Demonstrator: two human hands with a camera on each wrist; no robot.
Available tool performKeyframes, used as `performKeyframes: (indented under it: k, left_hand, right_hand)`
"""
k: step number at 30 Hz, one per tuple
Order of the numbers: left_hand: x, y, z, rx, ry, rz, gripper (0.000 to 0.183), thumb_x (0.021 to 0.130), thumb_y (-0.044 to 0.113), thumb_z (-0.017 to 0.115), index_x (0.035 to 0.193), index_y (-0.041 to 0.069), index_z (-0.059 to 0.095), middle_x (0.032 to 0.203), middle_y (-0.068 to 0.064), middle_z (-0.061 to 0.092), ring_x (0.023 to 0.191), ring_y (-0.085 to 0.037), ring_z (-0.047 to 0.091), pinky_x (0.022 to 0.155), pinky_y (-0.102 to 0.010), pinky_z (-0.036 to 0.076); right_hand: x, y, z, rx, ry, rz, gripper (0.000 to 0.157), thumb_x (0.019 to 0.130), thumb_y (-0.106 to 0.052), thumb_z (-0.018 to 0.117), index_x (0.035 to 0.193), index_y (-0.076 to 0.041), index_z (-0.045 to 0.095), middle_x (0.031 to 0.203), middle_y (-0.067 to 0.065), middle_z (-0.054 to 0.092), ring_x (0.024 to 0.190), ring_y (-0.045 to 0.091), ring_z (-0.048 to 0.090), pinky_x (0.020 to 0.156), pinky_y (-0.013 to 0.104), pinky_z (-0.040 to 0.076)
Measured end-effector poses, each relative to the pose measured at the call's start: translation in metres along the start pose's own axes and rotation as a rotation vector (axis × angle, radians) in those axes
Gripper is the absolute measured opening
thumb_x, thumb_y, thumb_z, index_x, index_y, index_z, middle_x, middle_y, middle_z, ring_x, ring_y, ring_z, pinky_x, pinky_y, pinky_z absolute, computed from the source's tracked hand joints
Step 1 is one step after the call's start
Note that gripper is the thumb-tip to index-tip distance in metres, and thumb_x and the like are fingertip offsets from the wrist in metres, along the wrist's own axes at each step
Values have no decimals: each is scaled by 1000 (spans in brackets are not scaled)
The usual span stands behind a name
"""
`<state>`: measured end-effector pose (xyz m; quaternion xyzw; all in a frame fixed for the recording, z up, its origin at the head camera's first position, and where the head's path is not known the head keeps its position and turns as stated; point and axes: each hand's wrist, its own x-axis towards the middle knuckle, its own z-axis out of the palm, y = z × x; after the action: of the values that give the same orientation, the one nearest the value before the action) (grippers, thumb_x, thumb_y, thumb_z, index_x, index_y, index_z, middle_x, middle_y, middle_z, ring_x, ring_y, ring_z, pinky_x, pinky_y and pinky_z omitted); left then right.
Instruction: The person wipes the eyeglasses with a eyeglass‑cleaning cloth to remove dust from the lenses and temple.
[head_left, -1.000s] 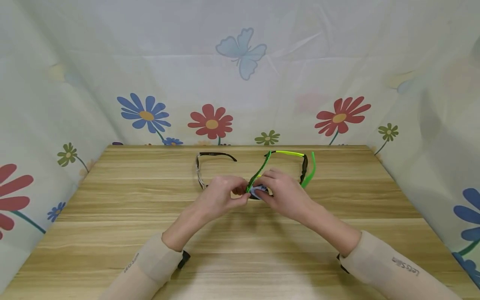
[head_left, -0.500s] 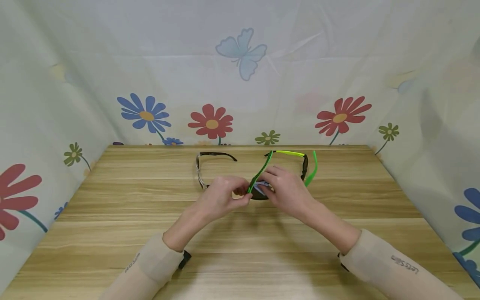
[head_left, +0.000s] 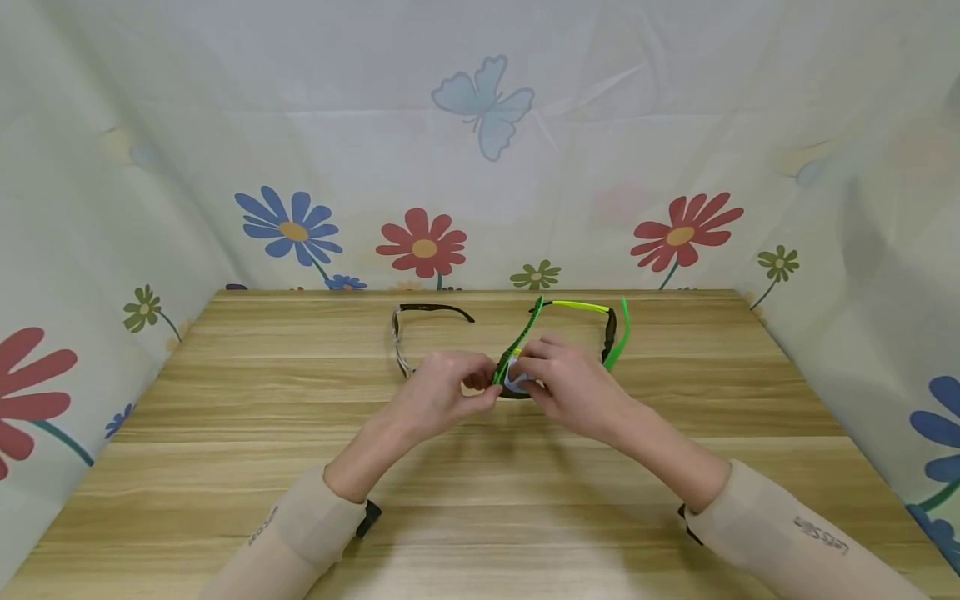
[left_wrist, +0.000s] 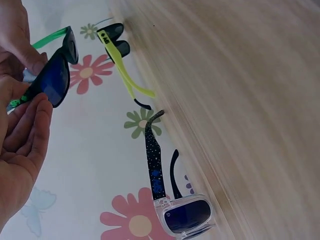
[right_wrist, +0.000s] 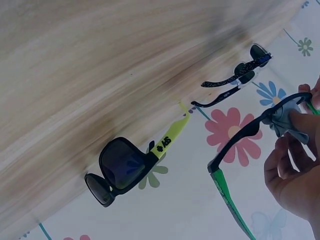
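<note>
In the head view, my left hand point(head_left: 446, 387) pinches a pair of black sunglasses with green temples point(left_wrist: 55, 82) by the hinge corner of one temple. The sunglasses are held up off the table, temples pointing away from me. With thumb and fingers my right hand point(head_left: 577, 387) grips a small light blue cloth point(right_wrist: 286, 119) and presses it on the lens beside my left fingers. In the left wrist view the outer face of that lens shows dark blue. My right hand hides part of the frame in the head view.
Sunglasses with a clear frame and dark speckled temples point(left_wrist: 187, 216) stand on the wooden table point(head_left: 480, 517) behind my left hand. Black sunglasses with yellow temples point(right_wrist: 125, 162) stand behind my right hand. A flowered cloth backdrop point(head_left: 322, 142) rises around the table's back and sides.
My right hand has moved the blue cloth about on the lens; half a second ago more of the dark lens showed. The held sunglasses have tilted slightly. The other two pairs stay put.
</note>
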<state>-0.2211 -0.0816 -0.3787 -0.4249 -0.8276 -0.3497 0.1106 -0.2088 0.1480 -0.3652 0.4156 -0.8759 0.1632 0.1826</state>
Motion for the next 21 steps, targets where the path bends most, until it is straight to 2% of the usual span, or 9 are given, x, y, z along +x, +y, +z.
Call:
performKeyframes:
  k: [6, 12, 21]
  left_hand:
    - [0, -1, 1, -7, -6, 10, 6, 91, 8, 78, 95, 7, 75, 84, 2, 72, 74, -6, 64, 68, -26, 58]
    - [1, -2, 3, -10, -34, 31, 5, 91, 8, 78, 95, 8, 75, 84, 4, 71, 74, -4, 64, 69, -22, 56]
    - [1, -2, 4, -24, -35, 66, 7, 92, 9, 78, 97, 5, 75, 85, 1, 73, 75, -6, 66, 69, -29, 59]
  right_hand:
    - [-2, -2, 1, 42, -24, 34, 13, 87, -3, 82, 98, -9, 76, 98, -1, 69, 93, 18, 60, 76, 31, 55]
    - [-2, -1, 4, 65, -11, 59, 12, 89, -8, 82, 99, -9, 77, 100, 0, 71, 96, 17, 62, 78, 32, 56]
    - [-1, -2, 6, 4, 34, 114, 12, 89, -12, 83, 97, -9, 75, 98, 2, 70, 93, 19, 63, 76, 34, 57]
